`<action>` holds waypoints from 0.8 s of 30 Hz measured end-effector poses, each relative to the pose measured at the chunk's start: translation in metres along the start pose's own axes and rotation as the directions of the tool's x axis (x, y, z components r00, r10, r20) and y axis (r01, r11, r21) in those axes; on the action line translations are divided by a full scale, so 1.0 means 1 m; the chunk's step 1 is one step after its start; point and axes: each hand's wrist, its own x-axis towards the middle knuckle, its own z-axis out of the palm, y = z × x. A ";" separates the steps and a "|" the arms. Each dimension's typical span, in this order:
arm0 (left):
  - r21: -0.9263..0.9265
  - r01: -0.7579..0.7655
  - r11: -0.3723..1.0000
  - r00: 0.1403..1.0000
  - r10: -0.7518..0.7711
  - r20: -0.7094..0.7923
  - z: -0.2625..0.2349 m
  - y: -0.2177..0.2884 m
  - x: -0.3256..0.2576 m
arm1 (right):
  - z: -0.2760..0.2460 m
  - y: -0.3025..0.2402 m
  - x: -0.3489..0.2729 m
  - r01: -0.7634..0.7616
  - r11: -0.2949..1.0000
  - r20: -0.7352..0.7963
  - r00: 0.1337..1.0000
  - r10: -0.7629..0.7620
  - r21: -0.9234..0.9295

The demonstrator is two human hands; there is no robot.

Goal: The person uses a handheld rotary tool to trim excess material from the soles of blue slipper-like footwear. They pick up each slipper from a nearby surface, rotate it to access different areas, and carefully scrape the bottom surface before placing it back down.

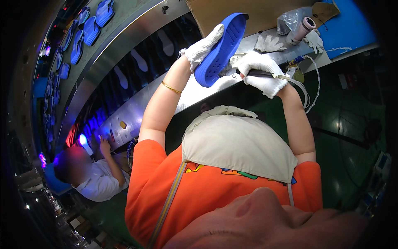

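Note:
My left hand (204, 46), in a white knit glove, grips a blue foam shoe sole (227, 46) along its left edge. The sole is raised and tilted above the metal worktop (195, 92), and a patch of small holes shows near its lower end. In my right hand (265, 68), also gloved in white, is a slim black-handled tool (258, 73) with a pale cable (304, 93) trailing off to the right. Its working tip is hidden by the glove and the sole, so I cannot tell whether it touches the sole.
Beyond my hands are a cardboard box (236, 18), spare white gloves (269, 43), a pink tumbler (306, 28) and a clear plastic bag (290, 20). Blue sandals (91, 30) line a conveyor at left; pale sole shapes (139, 60) lie nearer. A co-worker (101, 180) sits lower left.

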 end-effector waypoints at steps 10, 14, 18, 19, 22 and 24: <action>-0.612 -0.080 0.787 0.959 0.229 0.169 -0.050 -0.016 -0.001 | 0.000 -0.001 -0.019 -0.171 0.888 -0.311 0.894 0.321 0.427; -0.751 -0.007 0.661 0.970 0.187 0.156 -0.016 -0.062 0.003 | 0.017 0.012 -0.020 -0.235 0.855 -0.404 0.803 0.439 0.462; -0.785 -0.064 0.616 0.944 0.293 0.153 0.024 -0.072 -0.008 | 0.017 0.022 -0.013 -0.106 0.919 -0.567 0.758 0.321 0.379; -0.680 -0.174 0.713 0.959 0.279 0.048 0.039 -0.067 -0.014 | 0.014 0.016 -0.007 -0.112 0.908 -0.576 0.740 0.347 0.403; -0.706 -0.143 0.694 0.960 0.272 0.073 0.051 -0.074 -0.006 | 0.023 0.020 0.003 -0.100 0.923 -0.634 0.698 0.332 0.372; -0.638 -0.201 0.743 0.974 0.220 -0.051 0.043 -0.089 0.010 | 0.031 0.009 0.002 -0.031 0.927 -0.574 0.778 0.257 0.373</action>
